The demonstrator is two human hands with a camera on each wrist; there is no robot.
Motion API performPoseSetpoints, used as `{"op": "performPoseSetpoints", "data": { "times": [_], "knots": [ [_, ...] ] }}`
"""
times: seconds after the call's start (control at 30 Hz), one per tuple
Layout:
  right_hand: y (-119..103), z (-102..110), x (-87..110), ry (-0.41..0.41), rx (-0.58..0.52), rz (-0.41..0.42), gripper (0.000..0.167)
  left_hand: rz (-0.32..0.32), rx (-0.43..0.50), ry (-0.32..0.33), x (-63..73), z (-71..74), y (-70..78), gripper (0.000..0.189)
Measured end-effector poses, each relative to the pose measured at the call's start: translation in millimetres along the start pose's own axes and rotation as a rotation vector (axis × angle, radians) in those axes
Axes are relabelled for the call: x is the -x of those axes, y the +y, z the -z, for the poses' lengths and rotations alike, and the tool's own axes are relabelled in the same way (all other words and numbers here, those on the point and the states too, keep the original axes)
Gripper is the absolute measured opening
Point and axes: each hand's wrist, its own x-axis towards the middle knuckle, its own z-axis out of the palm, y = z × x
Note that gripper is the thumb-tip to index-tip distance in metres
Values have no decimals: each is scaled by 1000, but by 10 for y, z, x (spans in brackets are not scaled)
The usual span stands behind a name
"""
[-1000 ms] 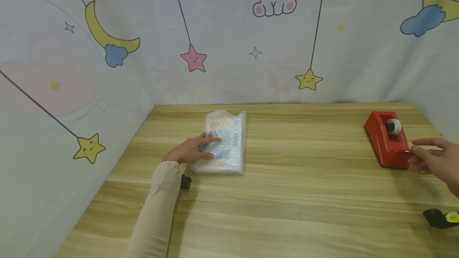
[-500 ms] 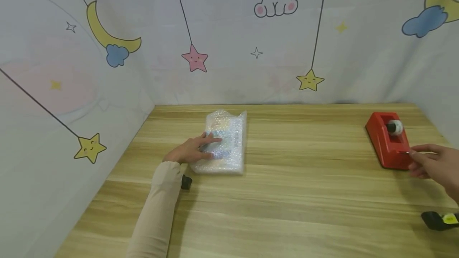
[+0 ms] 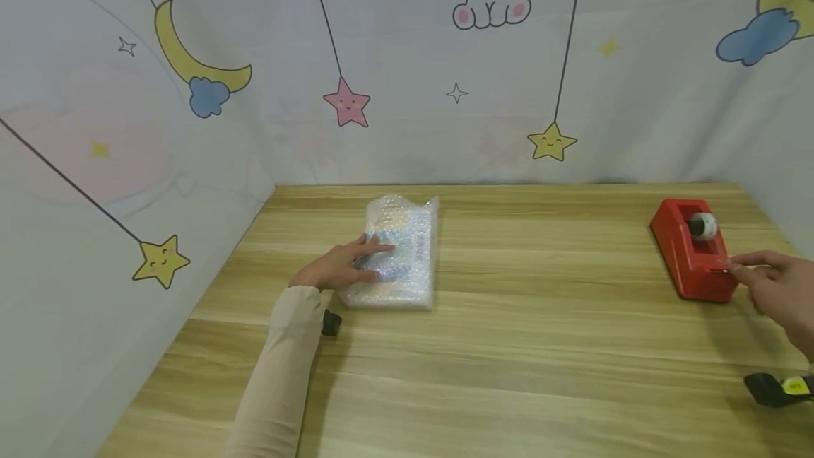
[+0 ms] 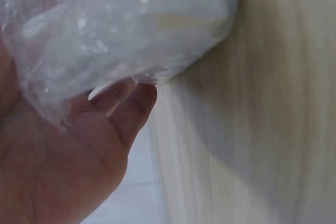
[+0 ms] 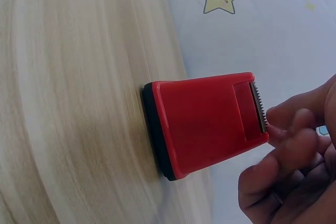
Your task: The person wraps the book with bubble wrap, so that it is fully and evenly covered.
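A flat package in bubble wrap (image 3: 407, 260) lies on the left half of the wooden table. My left hand (image 3: 333, 265) rests on its left side, fingers spread over the wrap. In the left wrist view a loose fold of bubble wrap (image 4: 121, 30) covers part of the palm. At the far right stands a red tape dispenser (image 3: 689, 253) with a small roll of tape (image 3: 704, 225) in it. My right hand (image 3: 779, 295) is at its front, thumb and forefinger pinching at the toothed cutter (image 5: 259, 106). The clear tape between the fingertips is hardly visible.
The wooden table (image 3: 509, 366) ends at a printed cloth backdrop (image 3: 407, 140) behind and at both sides. A black piece of the wrist gear (image 3: 331, 322) shows by the left sleeve, and a black strap piece (image 3: 766, 390) under the right wrist.
My right hand has shifted slightly at the dispenser's front, its fingertips staying by the cutter. The left hand and the package have kept their place; the head view has drifted a little.
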Motion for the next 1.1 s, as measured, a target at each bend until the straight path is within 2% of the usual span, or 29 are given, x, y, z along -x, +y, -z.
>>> {"op": "performPoseSetpoints", "data": {
  "times": [0.03, 0.13, 0.4, 0.47, 0.6, 0.7, 0.77, 0.83, 0.9, 1.1],
  "knots": [
    [23, -5, -10, 22, 11, 4, 31, -2, 3, 0, 0, -2, -1, 60],
    [101, -20, -68, 49, 38, 27, 38, -6, 12, 3, -5, -8, -7, 60],
    [603, -143, -411, 101, 97, 7, 52, -5, -1, 5, -29, -23, -26, 59],
    [706, -154, -491, 114, 64, 1, 39, -6, 13, 2, -35, -26, -28, 59],
    [840, -122, -652, 140, -99, 7, 10, -14, 9, 9, -35, -27, -24, 59],
    [955, -123, -813, 159, -137, 23, 9, -22, -5, 15, -29, -26, -24, 59],
    [997, -125, -907, 166, -101, 26, 5, -21, -1, 16, -25, -25, -26, 60],
    [955, -108, -949, 165, -78, 24, 5, -24, 5, 15, -24, -28, -30, 60],
    [797, -65, -917, 159, -70, 14, 6, -27, 12, 15, -25, -30, -34, 60],
    [-64, 151, -546, 77, -92, -41, 17, -31, 14, 16, -26, -29, -34, 60]
  ]
}}
